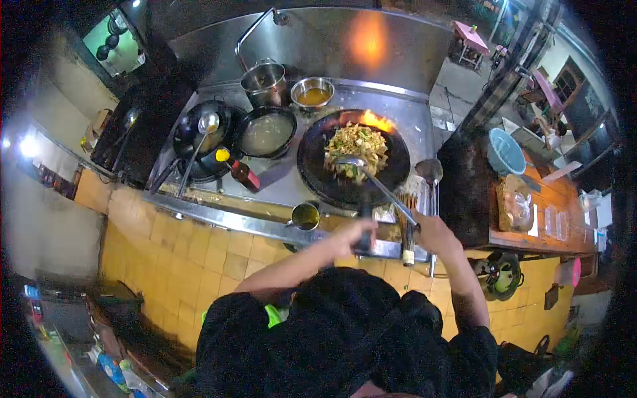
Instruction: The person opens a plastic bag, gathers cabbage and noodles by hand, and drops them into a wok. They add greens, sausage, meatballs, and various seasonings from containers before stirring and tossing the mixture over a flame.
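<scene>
My right hand [436, 235] is closed round the handle of a metal ladle [350, 160], whose bowl rests among the food in the wok. My left hand [352, 237], somewhat blurred, is closed on the dark handle of the wok [312, 169] at its near side. Chopped, stir-fried food with green bits [358, 146] is heaped in the wok, its lower part smeared by motion. Flames [378, 121] rise at the wok's far rim. A steel mug [305, 216] with yellowish contents stands on the stove's front ledge, left of my left hand.
Left of the wok are a pan of cloudy liquid [267, 132], a dark wok with a ladle [208, 122] and a yellow-capped bottle [245, 176]. Behind stand a steel pot [263, 81] and a bowl of broth [312, 93]. Another ladle [429, 170] lies right; a wooden table [514, 222] holds a blue basin [506, 152].
</scene>
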### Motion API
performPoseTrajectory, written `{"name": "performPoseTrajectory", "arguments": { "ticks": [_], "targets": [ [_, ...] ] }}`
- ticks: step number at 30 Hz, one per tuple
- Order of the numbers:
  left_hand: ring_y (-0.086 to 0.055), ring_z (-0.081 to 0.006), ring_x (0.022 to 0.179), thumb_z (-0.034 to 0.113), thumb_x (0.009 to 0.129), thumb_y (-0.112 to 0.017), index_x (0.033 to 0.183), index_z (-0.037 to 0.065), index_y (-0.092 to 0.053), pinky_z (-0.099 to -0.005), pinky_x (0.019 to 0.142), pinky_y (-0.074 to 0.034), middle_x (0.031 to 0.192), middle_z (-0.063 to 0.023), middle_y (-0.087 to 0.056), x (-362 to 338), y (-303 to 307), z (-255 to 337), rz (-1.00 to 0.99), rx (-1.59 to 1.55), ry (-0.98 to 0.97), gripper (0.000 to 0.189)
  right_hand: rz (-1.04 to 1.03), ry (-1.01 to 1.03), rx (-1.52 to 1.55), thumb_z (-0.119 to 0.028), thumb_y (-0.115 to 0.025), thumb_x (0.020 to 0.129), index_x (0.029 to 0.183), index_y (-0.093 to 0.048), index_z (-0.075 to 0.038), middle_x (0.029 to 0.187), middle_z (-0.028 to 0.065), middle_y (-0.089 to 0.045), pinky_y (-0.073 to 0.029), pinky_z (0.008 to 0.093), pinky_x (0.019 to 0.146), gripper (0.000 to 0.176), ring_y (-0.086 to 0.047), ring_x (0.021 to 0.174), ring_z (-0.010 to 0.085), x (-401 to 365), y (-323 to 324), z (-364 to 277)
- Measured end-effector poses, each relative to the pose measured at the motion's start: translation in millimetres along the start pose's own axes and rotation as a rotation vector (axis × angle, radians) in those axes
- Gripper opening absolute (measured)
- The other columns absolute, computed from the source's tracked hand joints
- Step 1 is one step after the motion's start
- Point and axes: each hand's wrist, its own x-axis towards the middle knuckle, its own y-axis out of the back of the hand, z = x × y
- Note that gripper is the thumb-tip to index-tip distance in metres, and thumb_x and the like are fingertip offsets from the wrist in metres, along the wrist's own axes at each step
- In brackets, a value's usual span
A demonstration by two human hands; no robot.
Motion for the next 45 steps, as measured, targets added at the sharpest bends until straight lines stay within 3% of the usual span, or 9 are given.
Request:
{"name": "performPoseTrajectory", "arguments": {
  "ticks": [10, 14, 20, 28, 31, 34, 37, 44, 45],
  "targets": [
    [-0.054, -0.0168, 0.051, 0.020, 0.085, -0.054, 0.075, 0.004, -0.054, -0.0320, 0.048, -0.048, 0.059, -0.0061, -0.053, -24, 1, -27, 0.146, 0.045, 0.021, 0.018, 0.207, -0.220, -0.075, -0.018, -0.057, 0.078, 0.126, -0.045, -0.017, 0.066, 0.0215, -0.058, -0.048, 0.0446, 0.064, 0.050, -0.060, 0.066, 0.0367, -18, 12, 3],
    [-0.051, -0.0149, 0.044, 0.014, 0.081, -0.058, 0.076, 0.003, -0.050, -0.0303, 0.040, -0.042, 0.055, -0.0046, -0.051, 124, 120, -53, 0.082, 0.179, -0.349, 0.015, 0.253, -0.242, 0.203, -0.022, -0.059, 0.078, 0.126, -0.044, -0.023, 0.076, 0.0204, -0.060, -0.049, 0.0457, 0.064, 0.050, -0.059, 0.070, 0.0392, -9, 4, -17],
    [-0.054, -0.0153, 0.049, 0.012, 0.081, -0.058, 0.088, 0.004, -0.050, -0.0301, 0.043, -0.046, 0.063, -0.0063, -0.055, 115, 103, -30, 0.304, 0.248, -0.458, 0.013, -0.054, -0.221, -0.047, -0.010, -0.039, 0.083, 0.134, -0.030, -0.009, 0.099, 0.0271, -0.055, -0.048, 0.0473, 0.072, 0.052, -0.059, 0.081, 0.0412, 100, -117, 22],
    [-0.057, -0.0148, 0.053, 0.027, 0.084, -0.060, 0.095, 0.004, -0.048, -0.0296, 0.046, -0.048, 0.068, -0.0073, -0.059, 65, 82, -22, 0.346, 0.350, -0.467, 0.028, 0.266, -0.007, -0.145, -0.017, -0.047, 0.085, 0.124, -0.038, 0.000, 0.090, 0.0226, -0.058, -0.050, 0.0418, 0.063, 0.044, -0.061, 0.075, 0.0322, 84, -104, 25],
    [-0.061, -0.0187, 0.059, 0.035, 0.083, -0.060, 0.104, 0.000, -0.047, -0.0288, 0.047, -0.049, 0.075, -0.0116, -0.061, 46, 65, -12, 0.594, 0.704, -0.376, 0.043, 0.039, -0.360, 0.866, -0.019, -0.052, 0.083, 0.124, -0.036, 0.000, 0.060, 0.0130, -0.054, -0.045, 0.0390, 0.047, 0.048, -0.056, 0.051, 0.0260, 103, -122, 10],
    [-0.056, -0.0143, 0.053, 0.030, 0.083, -0.061, 0.091, 0.003, -0.051, -0.0289, 0.048, -0.048, 0.069, -0.0066, -0.059, 86, 101, -30, 0.369, 0.337, -0.452, 0.030, -0.247, -0.218, 0.847, -0.022, -0.053, 0.084, 0.121, -0.042, 0.000, 0.079, 0.0201, -0.059, -0.048, 0.0385, 0.054, 0.045, -0.061, 0.065, 0.0282, 100, -75, 22],
    [-0.056, -0.0135, 0.052, 0.030, 0.083, -0.061, 0.088, 0.002, -0.055, -0.0273, 0.049, -0.048, 0.068, -0.0060, -0.059, 101, 120, -28, 0.518, 0.693, -0.393, 0.029, 0.102, 0.115, 0.249, -0.016, -0.051, 0.083, 0.116, -0.042, 0.000, 0.072, 0.0219, -0.059, -0.048, 0.0439, 0.057, 0.039, -0.060, 0.063, 0.0364, 65, -57, 17],
    [-0.053, -0.0152, 0.049, 0.025, 0.084, -0.056, 0.073, 0.006, -0.057, -0.0328, 0.045, -0.045, 0.059, -0.0043, -0.056, 101, 90, -3, -0.042, 0.048, -0.169, 0.022, 0.268, 0.115, -0.319, -0.016, -0.052, 0.077, 0.115, -0.047, 0.005, 0.087, 0.0264, -0.060, -0.045, 0.0450, 0.079, 0.044, -0.058, 0.083, 0.0400, 81, -101, 11],
    [-0.050, -0.0163, 0.045, 0.028, 0.084, -0.055, 0.070, 0.007, -0.059, -0.0314, 0.042, -0.041, 0.058, -0.0044, -0.054, 127, 82, -11, 0.331, 0.193, -0.187, 0.025, 0.126, 0.027, -0.094, -0.016, -0.054, 0.076, 0.114, -0.049, 0.003, 0.092, 0.0257, -0.059, -0.044, 0.0438, 0.082, 0.043, -0.058, 0.088, 0.0385, 77, -77, 3]
  ]
}}
